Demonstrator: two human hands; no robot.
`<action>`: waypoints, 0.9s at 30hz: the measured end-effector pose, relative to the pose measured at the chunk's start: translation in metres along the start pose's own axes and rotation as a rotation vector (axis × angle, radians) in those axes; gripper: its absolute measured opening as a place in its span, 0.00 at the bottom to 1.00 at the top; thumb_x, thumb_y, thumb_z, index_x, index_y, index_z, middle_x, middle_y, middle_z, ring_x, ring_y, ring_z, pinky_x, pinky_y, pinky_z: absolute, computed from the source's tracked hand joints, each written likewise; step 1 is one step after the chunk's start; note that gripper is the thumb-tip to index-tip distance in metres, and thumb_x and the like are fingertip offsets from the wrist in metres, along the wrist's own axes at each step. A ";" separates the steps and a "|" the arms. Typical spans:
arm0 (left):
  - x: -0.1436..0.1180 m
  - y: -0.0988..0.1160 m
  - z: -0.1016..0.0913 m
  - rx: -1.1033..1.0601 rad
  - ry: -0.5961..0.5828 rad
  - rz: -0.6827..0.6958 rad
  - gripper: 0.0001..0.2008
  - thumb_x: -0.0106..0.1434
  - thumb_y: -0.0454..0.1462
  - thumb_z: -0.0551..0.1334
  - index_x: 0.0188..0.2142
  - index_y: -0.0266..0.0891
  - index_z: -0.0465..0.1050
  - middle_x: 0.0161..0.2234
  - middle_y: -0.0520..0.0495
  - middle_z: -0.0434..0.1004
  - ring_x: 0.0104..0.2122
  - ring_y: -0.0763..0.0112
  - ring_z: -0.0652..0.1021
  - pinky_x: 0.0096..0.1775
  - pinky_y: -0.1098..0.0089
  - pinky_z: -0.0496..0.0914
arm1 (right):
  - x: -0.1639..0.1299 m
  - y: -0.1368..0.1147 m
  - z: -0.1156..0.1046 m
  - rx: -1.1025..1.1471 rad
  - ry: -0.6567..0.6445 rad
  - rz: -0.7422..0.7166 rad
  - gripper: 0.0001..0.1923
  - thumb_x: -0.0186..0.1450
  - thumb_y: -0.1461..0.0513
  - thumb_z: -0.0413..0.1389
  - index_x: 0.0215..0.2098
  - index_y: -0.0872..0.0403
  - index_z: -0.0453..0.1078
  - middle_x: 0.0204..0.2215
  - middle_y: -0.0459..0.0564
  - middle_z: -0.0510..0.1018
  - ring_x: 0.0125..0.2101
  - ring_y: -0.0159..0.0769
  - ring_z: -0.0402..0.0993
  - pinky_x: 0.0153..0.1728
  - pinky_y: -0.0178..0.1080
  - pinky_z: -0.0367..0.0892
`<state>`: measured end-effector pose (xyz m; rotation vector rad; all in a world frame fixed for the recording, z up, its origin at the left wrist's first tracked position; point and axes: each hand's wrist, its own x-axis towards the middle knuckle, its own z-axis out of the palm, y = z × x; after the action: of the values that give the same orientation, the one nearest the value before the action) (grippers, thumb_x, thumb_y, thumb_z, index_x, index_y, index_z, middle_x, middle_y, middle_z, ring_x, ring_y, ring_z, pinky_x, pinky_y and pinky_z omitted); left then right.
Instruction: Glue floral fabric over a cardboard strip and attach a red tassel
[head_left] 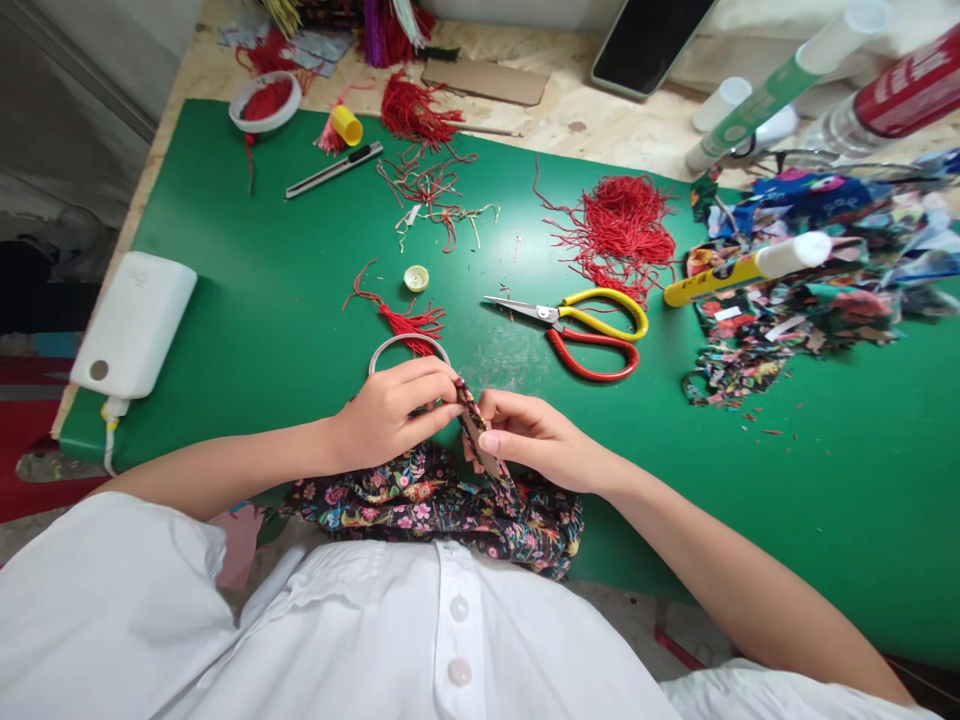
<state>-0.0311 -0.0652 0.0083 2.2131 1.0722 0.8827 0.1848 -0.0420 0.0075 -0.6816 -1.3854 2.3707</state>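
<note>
Dark floral fabric (420, 510) lies bunched at the table's front edge, against the white shirt. My left hand (397, 405) pinches a raised edge of this fabric between thumb and fingers. From the right, my right hand (536, 435) grips the same raised strip, its thumb in front and fingers curled behind. A pale ring (409, 340) shows just beyond my left hand, its lower part hidden. Beside the ring is a red tassel (412, 325). Scissors (577, 325) with one yellow and one red handle lie open beyond my right hand.
Red threads (626, 230) and floral fabric scraps (817, 300) cover the right side, with a yellow glue stick (750, 268) on the scraps. A utility knife (334, 170) lies at the back left. A white power bank (135, 325) stands at the left edge; bottles occupy the back right.
</note>
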 end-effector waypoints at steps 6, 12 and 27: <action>-0.001 0.001 0.000 -0.022 0.012 -0.034 0.07 0.64 0.36 0.63 0.31 0.39 0.66 0.34 0.47 0.76 0.36 0.71 0.77 0.39 0.72 0.72 | -0.001 -0.001 -0.001 -0.001 0.011 0.004 0.19 0.66 0.50 0.59 0.30 0.55 0.62 0.25 0.43 0.72 0.27 0.28 0.70 0.31 0.34 0.65; 0.001 0.002 0.000 -0.056 0.017 -0.044 0.07 0.65 0.34 0.59 0.30 0.40 0.66 0.30 0.49 0.74 0.34 0.71 0.76 0.36 0.71 0.70 | -0.001 0.002 -0.002 -0.005 0.006 -0.003 0.18 0.67 0.51 0.59 0.31 0.55 0.63 0.25 0.43 0.72 0.27 0.28 0.69 0.32 0.33 0.66; 0.001 0.001 0.000 -0.054 0.004 -0.073 0.07 0.65 0.33 0.58 0.29 0.39 0.65 0.30 0.49 0.74 0.33 0.71 0.75 0.37 0.71 0.69 | -0.001 0.003 -0.003 -0.011 0.001 -0.007 0.17 0.68 0.51 0.58 0.31 0.55 0.62 0.26 0.44 0.72 0.27 0.28 0.70 0.32 0.34 0.66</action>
<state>-0.0298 -0.0647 0.0091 2.1151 1.1112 0.8751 0.1868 -0.0416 0.0043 -0.6801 -1.3989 2.3586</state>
